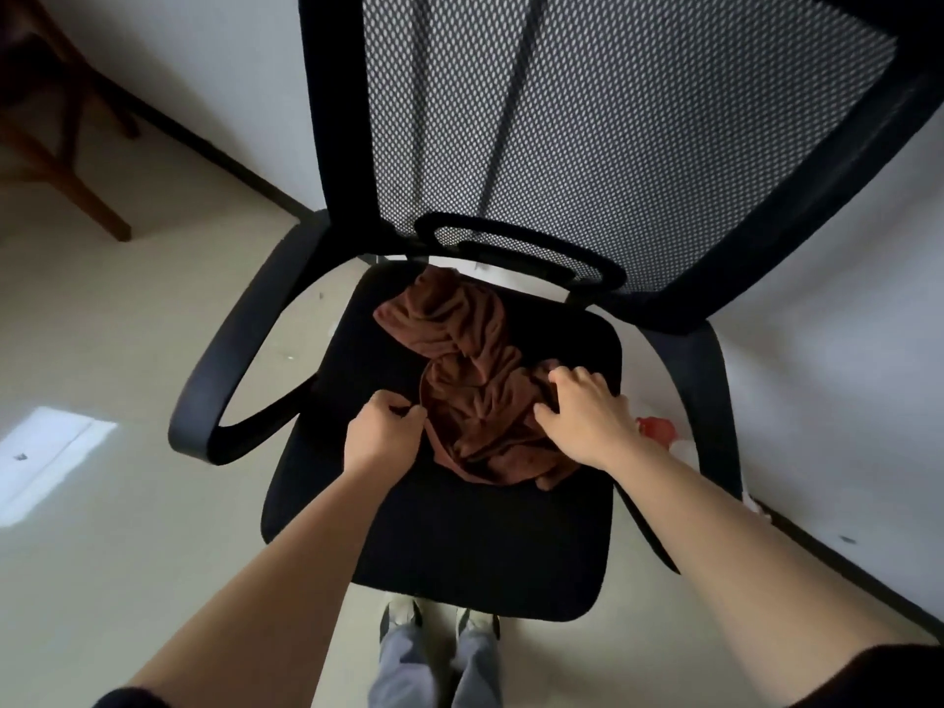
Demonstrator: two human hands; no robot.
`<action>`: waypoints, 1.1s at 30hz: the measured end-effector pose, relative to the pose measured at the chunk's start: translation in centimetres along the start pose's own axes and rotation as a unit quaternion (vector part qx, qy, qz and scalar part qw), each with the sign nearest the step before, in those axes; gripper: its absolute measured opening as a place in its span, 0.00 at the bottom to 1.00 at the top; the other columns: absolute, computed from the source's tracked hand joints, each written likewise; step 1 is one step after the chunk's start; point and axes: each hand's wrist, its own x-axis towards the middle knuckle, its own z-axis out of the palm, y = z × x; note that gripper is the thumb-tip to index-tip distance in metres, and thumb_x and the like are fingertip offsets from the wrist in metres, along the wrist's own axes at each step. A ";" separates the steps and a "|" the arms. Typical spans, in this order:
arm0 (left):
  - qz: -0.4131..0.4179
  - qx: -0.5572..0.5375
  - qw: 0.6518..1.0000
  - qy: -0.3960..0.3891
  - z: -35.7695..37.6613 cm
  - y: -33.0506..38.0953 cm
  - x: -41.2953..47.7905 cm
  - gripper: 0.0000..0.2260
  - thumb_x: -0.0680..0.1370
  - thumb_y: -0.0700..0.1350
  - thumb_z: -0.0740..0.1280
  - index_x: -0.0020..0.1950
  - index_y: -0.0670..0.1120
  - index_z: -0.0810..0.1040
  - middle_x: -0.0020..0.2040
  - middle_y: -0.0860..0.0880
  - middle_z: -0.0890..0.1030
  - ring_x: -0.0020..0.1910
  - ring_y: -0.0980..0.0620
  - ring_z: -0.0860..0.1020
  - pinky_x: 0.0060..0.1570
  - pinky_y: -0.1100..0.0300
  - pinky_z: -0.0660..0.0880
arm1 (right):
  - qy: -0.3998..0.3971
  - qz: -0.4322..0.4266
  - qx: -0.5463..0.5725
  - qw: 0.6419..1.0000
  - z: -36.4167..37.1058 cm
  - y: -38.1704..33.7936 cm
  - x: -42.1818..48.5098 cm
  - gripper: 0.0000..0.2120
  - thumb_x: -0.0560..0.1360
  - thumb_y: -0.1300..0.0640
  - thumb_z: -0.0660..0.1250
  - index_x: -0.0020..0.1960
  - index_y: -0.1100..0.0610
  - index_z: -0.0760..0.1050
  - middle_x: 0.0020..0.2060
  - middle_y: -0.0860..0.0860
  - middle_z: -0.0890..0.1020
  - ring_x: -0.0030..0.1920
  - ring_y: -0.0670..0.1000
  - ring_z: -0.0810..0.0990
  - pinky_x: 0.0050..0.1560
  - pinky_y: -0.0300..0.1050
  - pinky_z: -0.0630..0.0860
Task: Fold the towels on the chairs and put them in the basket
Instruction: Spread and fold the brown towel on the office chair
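A crumpled brown towel (472, 380) lies in a heap on the black seat (459, 544) of an office chair with a mesh back. My left hand (380, 431) pinches the towel's left edge between thumb and fingers. My right hand (587, 416) rests on the towel's right side, fingers spread and curled into the cloth. No basket is in view.
The chair's black armrests curve out on the left (225, 380) and right (700, 401). A white wall stands close behind it. A wooden chair leg (92, 196) is at the far left. Something red and white (659, 431) lies on the floor to the right. My feet (439, 620) are under the seat's front.
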 end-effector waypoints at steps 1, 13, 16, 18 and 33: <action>-0.011 -0.008 1.000 0.000 0.9 -0.7 1.1 0.15 0.78 0.50 0.64 0.62 0.45 0.75 0.47 0.51 0.77 0.34 0.60 0.70 0.28 0.65 0.64 | 0.005 0.000 -0.001 1.000 0.9 0.4 1.2 0.25 0.79 0.46 0.58 0.72 0.56 0.62 0.68 0.54 0.69 0.68 0.58 0.66 0.63 0.59 0.66; -0.006 -0.097 0.995 0.003 7.2 -3.3 6.7 0.24 0.73 0.44 0.72 0.68 0.48 0.71 0.40 0.56 0.75 0.46 0.53 0.77 0.42 0.61 0.74 | 0.097 -0.107 0.013 0.990 7.7 2.5 6.8 0.17 0.76 0.47 0.62 0.60 0.56 0.73 0.63 0.51 0.72 0.71 0.52 0.61 0.67 0.55 0.56; -0.048 -0.153 0.986 -0.041 6.6 -3.8 6.2 0.19 0.73 0.39 0.70 0.63 0.49 0.75 0.42 0.52 0.80 0.45 0.50 0.80 0.48 0.54 0.79 | 0.149 -0.171 0.090 0.970 8.3 2.8 4.8 0.07 0.75 0.51 0.61 0.45 0.55 0.68 0.40 0.48 0.76 0.49 0.52 0.77 0.68 0.51 0.60; -0.080 -0.203 0.972 -0.085 5.7 -4.4 5.0 0.10 0.75 0.37 0.67 0.53 0.49 0.79 0.42 0.51 0.81 0.43 0.52 0.79 0.44 0.58 0.78 | 0.178 -0.226 0.103 0.952 8.6 2.7 3.3 0.07 0.73 0.51 0.59 0.43 0.52 0.62 0.31 0.45 0.73 0.37 0.49 0.76 0.69 0.51 0.62; -0.046 -0.057 0.990 -0.121 3.2 -8.0 2.8 0.06 0.72 0.50 0.73 0.47 0.50 0.80 0.43 0.52 0.82 0.43 0.54 0.80 0.41 0.61 0.76 | -0.139 -0.034 0.263 0.954 10.9 1.3 2.9 0.15 0.75 0.45 0.66 0.43 0.57 0.75 0.32 0.49 0.78 0.32 0.49 0.76 0.31 0.42 0.68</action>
